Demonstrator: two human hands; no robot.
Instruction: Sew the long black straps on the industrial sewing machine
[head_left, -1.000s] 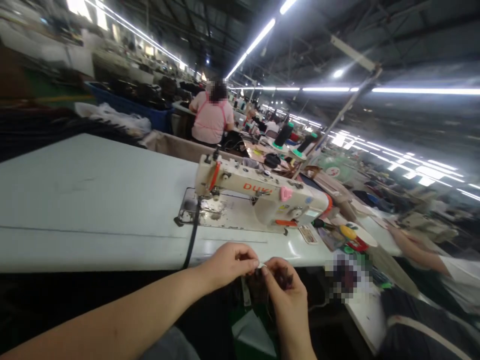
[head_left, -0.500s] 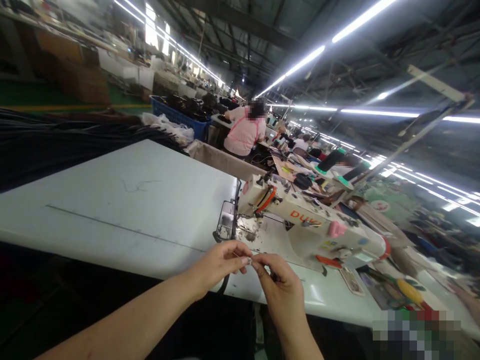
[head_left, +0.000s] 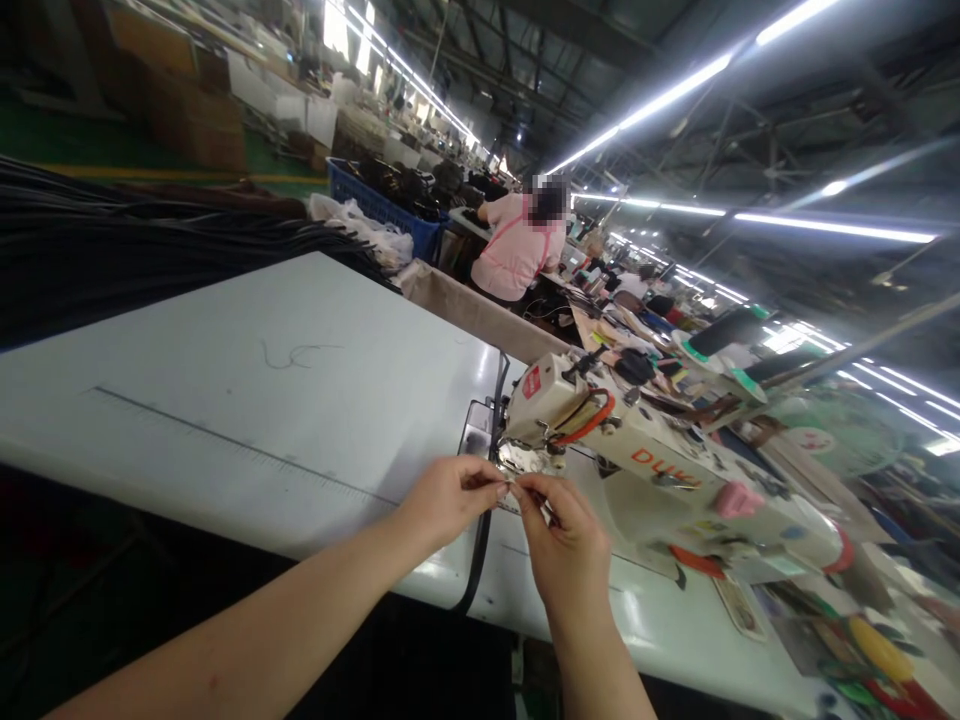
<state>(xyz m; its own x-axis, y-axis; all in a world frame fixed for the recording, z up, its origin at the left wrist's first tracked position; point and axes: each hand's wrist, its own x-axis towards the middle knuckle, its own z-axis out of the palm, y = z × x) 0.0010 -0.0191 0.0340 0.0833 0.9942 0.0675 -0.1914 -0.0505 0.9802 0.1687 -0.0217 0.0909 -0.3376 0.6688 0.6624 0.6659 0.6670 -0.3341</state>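
Note:
My left hand and my right hand meet at the fingertips just in front of the sewing machine, close to its needle area. Each pinches thumb against forefinger. Something tiny and pale seems to sit between the fingertips, too small to name. A narrow black strip runs past the machine's needle end, behind my left fingers, and droops over the front edge of the white table.
Dark strips lie heaped at left. Thread lines the tabletop beside a printed ruler scale. Beyond stand a blue crate and a seated person in pink. Thread cones rise behind the machine; yellow-handled scissors lie at right.
Both hands, still pinched together, have moved forward, closer to the needle area. More of the black strip shows at the table edge. The view has shifted, so the machine appears further right.

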